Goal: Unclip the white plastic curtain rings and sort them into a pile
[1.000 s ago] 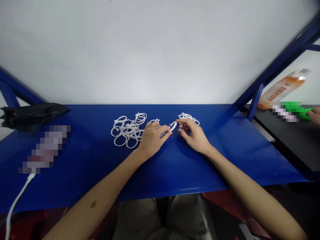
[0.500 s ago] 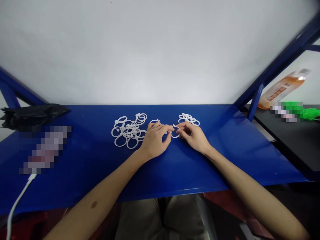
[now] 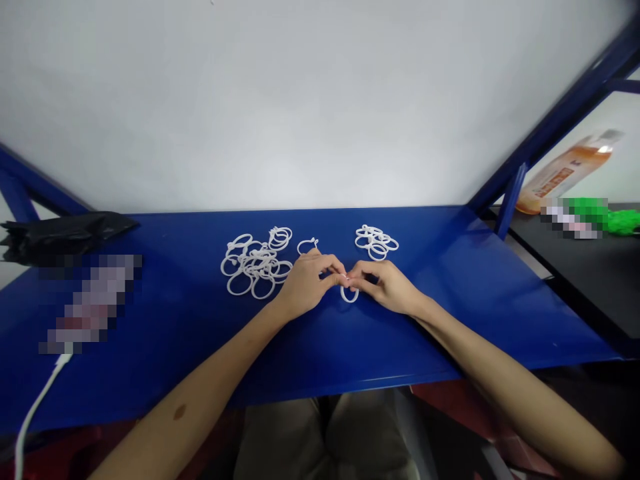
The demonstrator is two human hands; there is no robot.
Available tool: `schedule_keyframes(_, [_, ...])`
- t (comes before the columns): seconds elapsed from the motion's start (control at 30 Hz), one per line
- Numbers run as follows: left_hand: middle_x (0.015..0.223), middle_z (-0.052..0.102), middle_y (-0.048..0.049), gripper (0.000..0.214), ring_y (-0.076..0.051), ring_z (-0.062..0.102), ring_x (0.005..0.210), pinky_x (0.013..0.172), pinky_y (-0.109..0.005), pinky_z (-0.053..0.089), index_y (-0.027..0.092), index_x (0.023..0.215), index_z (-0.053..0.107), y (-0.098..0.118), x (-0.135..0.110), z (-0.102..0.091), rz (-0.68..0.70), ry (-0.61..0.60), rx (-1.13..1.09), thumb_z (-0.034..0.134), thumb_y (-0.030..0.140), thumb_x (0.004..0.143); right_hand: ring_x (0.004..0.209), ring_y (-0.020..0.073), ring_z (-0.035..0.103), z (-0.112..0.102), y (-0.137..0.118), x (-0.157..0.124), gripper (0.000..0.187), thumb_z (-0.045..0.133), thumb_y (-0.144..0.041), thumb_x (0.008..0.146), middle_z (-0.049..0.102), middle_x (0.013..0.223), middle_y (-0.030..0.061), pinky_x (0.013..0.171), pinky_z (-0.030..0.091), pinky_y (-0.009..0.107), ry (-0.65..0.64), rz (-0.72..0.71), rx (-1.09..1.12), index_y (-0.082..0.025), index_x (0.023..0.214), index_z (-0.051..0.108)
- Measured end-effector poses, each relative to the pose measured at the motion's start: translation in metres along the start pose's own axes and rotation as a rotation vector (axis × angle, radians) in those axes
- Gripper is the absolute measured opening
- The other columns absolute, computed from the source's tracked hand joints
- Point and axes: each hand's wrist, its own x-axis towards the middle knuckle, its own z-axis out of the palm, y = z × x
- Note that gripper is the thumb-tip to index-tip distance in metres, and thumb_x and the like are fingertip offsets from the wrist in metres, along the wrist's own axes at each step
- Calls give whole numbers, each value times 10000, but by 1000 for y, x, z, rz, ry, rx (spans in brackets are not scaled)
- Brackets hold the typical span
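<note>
Blue sheet metal forms the surface [image 3: 450, 300], which spans the middle of the frame from edge to edge below a plain white wall [image 3: 300, 100]. A blue frame strut [image 3: 550, 127] rises diagonally at the upper right. A black bag [image 3: 60, 233] lies at the left edge of the surface, and a white cable [image 3: 35, 407] runs off the lower left corner. An orange bottle [image 3: 565, 173] lies beyond the strut at the right edge.

Both forearms enter from the bottom of the frame and meet at centre. The left hand [image 3: 305, 287] and the right hand [image 3: 387, 287] rest low over the surface, fingertips touching. The large ring pile [image 3: 255, 263] lies left of centre, just beside the left hand. The small ring pile [image 3: 376, 241] lies above the right hand. A single loose ring [image 3: 307, 245] lies between the piles.

The white ring [image 3: 349, 295] hangs between the two hands at frame centre. Fingers of both hands are narrow, pinched on its upper edge.
</note>
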Motion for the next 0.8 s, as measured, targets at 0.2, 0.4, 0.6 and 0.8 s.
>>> schedule_keyframes(0.2, [792,721,42,85,-185,594,828,838,-356,459,251,789,699,1,-1,0,5,4,14,733,186,831,652,118,620,1,-5,-4,195,543,-331,999,710,801,3,627,471,245,-10,-86,-33,-211,925,677])
schedule_keyframes(0.4, [856,717,-3,147,-220,595,916,884,-377,444,231,915,672,-7,0,6,80,93,209,727,361,873,855,163,675,-1,3,3,200,491,-295,1018,726,956,32,781,521,293,127,-145,-179,-235,993,680])
schedule_keyframes(0.6, [1064,672,-87,215,-299,542,1054,929,-439,411,209,1059,662,-22,1,4,83,102,554,645,371,919,866,211,652,-31,26,4,227,494,-279,998,672,1043,88,766,523,343,484,-7,-532,-229,1062,706])
schedule_keyframes(0.8, [1027,681,-101,160,-314,528,1040,894,-459,412,194,1025,676,-29,0,1,81,25,668,609,304,930,824,219,643,-56,44,-1,201,536,-218,957,679,1011,93,759,501,346,430,196,-728,-200,1068,703])
